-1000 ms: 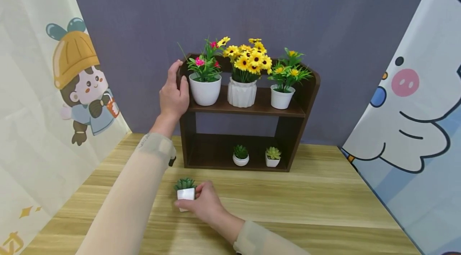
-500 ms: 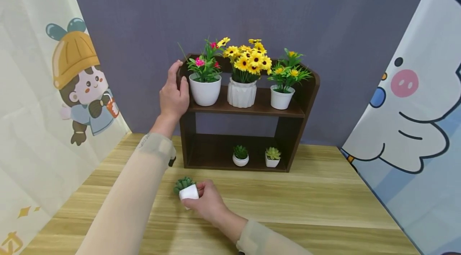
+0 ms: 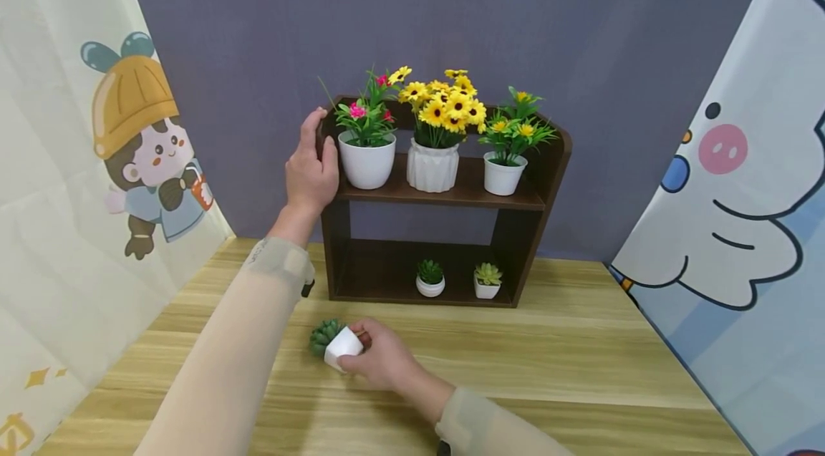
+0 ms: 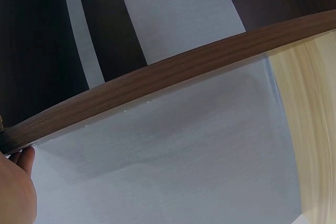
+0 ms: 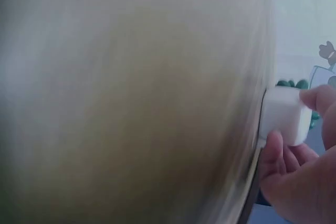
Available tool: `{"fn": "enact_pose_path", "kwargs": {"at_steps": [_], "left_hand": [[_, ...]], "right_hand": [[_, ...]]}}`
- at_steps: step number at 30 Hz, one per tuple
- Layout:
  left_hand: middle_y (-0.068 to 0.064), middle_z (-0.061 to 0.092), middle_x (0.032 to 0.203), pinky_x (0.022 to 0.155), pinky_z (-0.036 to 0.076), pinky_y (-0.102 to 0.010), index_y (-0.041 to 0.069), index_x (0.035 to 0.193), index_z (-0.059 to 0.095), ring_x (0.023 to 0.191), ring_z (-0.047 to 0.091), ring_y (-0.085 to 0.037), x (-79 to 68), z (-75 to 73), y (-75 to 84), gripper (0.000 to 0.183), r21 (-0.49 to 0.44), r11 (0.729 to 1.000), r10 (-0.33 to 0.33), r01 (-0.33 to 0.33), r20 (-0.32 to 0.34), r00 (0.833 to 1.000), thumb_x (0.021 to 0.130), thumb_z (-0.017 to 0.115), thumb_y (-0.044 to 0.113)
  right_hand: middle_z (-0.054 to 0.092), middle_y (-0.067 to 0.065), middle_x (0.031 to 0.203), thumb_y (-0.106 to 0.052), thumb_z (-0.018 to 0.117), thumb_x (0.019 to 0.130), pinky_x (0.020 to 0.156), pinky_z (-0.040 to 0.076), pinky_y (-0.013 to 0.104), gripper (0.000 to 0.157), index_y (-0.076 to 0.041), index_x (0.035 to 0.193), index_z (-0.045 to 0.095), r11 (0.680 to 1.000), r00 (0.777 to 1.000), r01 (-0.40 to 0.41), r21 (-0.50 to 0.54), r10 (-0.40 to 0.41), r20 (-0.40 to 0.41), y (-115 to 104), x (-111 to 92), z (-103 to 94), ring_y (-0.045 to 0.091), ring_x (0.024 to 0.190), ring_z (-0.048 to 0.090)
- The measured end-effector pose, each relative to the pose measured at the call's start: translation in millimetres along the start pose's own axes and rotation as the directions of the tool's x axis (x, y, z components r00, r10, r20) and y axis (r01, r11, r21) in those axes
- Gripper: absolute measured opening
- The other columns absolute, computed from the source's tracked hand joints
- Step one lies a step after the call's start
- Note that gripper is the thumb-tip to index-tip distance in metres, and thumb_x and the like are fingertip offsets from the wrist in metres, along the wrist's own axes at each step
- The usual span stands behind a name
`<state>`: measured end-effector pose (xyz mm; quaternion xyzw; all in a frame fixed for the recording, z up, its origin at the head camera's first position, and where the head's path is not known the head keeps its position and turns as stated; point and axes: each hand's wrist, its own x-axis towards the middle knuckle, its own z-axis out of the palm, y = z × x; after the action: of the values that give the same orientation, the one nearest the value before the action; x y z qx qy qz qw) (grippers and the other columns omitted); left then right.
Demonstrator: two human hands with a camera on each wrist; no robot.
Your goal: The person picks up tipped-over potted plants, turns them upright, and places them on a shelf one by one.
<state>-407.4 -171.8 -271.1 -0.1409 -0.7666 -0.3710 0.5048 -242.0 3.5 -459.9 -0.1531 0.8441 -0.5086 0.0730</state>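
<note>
My left hand [image 3: 312, 170] holds the left side panel of a dark brown two-tier shelf [image 3: 445, 200], thumb at its front edge. In the left wrist view, fingertips [image 4: 26, 158] meet the brown board's edge [image 4: 173, 74]. Low in front of the shelf, my right hand [image 3: 380, 357] pinches the white square pot of a small potted succulent [image 3: 344, 347] between thumb and fingers. The plant is tilted, its green leaves pointing left. In the right wrist view the white pot [image 5: 283, 114] sits between the fingers, with most of its leaves hidden behind it.
On the upper tier stand white pots with pink flowers [image 3: 367, 161], yellow daisies [image 3: 433, 166] and a yellow-flowered plant [image 3: 505, 175]. Two small succulents, one dark green [image 3: 430, 278] and one pale green [image 3: 488, 280], are on the lower tier. Beneath lies a wood-grain table [image 3: 580, 356].
My right hand has tipped the potted succulent from upright to leaning left, drifting slightly to the right with it. The left hand has stayed on the shelf's side.
</note>
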Motion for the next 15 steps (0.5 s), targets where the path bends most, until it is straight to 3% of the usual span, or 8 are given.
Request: {"fn": "enact_pose_path", "kwargs": {"at_steps": [3, 15], "left_hand": [[-0.002, 0.058, 0.166, 0.089, 0.054, -0.073, 0.020, 0.159, 0.048, 0.115, 0.071, -0.055, 0.5, -0.2, 0.1, 0.049, -0.001, 1.000, 0.000, 0.000, -0.003, 1.000, 0.112, 0.048, 0.031], [-0.002, 0.058, 0.165, 0.088, 0.054, -0.073, 0.020, 0.159, 0.048, 0.110, 0.071, -0.056, 0.2, 0.3, 1.1, 0.049, 0.004, 1.000, 0.002, -0.002, -0.002, 1.000, 0.112, 0.048, 0.030]], "right_hand": [[0.071, 0.000, 0.101, -0.012, 0.090, 0.085, 0.081, 0.055, 0.029, 0.041, -0.008, 0.121, 0.071, 1.000, 1.000, 0.007, -0.028, -0.006, 0.024, 0, 2, -5.0, 0.012, 0.092, 0.063], [0.070, 0.004, 0.105, 0.002, 0.086, 0.084, 0.074, 0.054, 0.022, 0.039, -0.007, 0.117, 0.069, 0.997, 0.996, 0.016, 0.081, -0.023, 0.090, 3, -1, -15.0, 0.015, 0.089, 0.065]]}}
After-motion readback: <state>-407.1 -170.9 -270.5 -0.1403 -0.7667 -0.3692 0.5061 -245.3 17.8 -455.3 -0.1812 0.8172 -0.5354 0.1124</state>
